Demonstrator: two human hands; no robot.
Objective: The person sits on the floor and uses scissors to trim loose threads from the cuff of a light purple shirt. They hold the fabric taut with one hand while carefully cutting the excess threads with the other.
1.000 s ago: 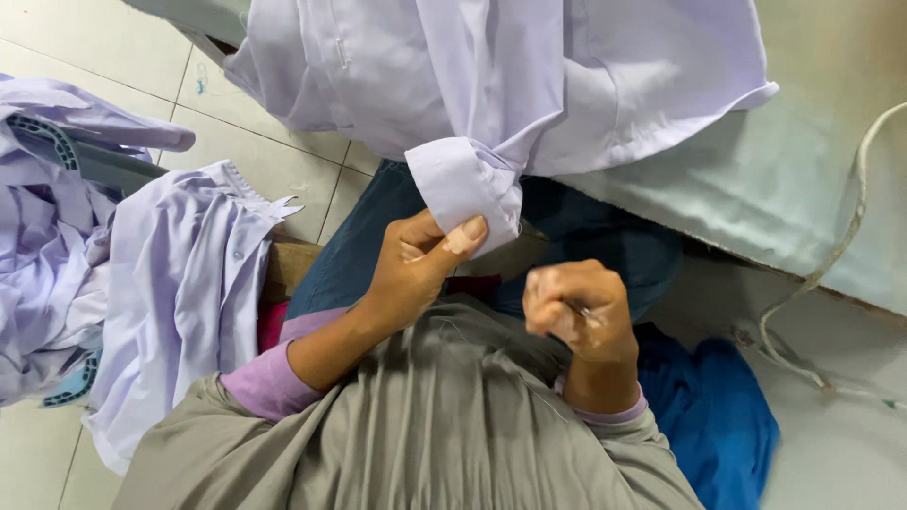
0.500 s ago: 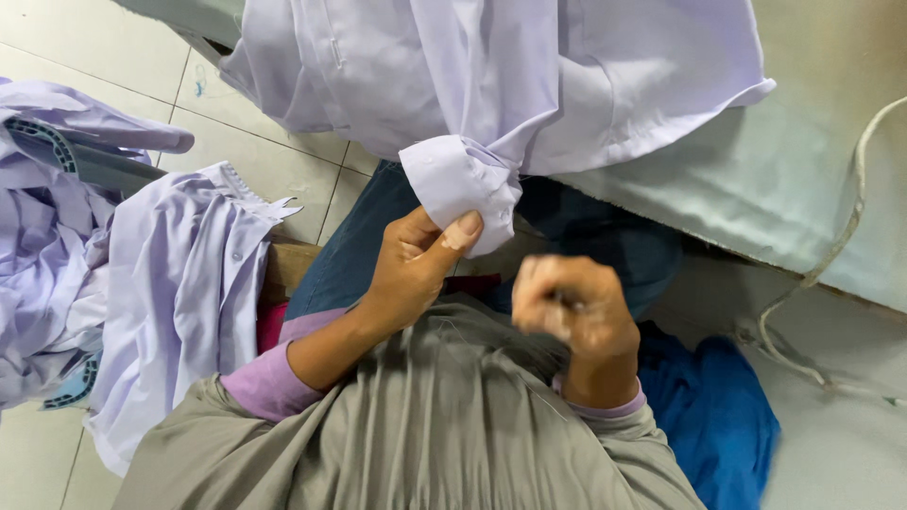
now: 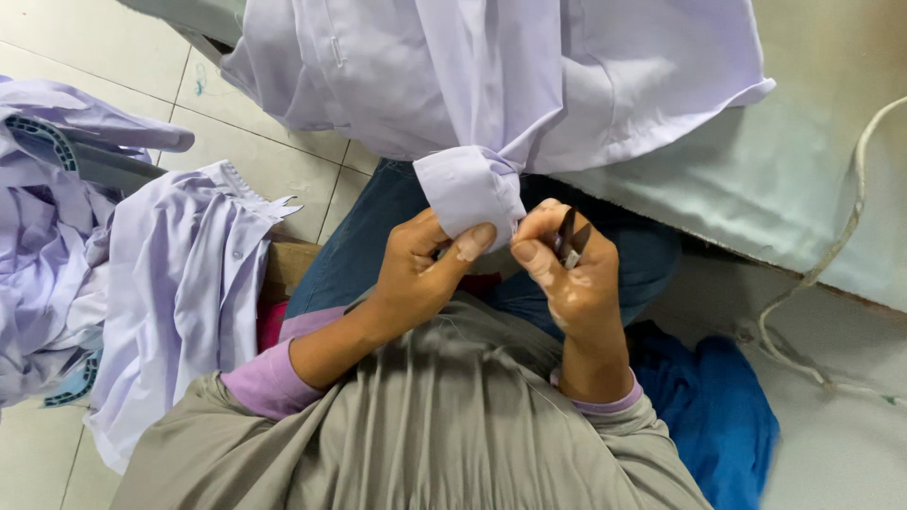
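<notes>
Hanging from the pale green table point(image 3: 756, 179), a lavender shirt point(image 3: 491, 76) is gripped at its cuff point(image 3: 470, 194) by the left hand point(image 3: 420, 269), thumb pressed against the fabric. Small black thread snips point(image 3: 570, 236) are held in the right hand point(image 3: 572, 274), fingers curled shut, just right of the cuff. More lavender shirts point(image 3: 179, 293) are piled at the left.

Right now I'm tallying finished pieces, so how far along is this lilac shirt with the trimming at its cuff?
Looks done: a heap of similar lilac shirts lies to the left, though finished or waiting, I cannot tell. In hand: the left hand pinches the cuff of the lilac shirt draped off the table, and the right hand holds small dark snips beside its edge. Left: no loose thread is visible, so the remainder is unclear.
</notes>
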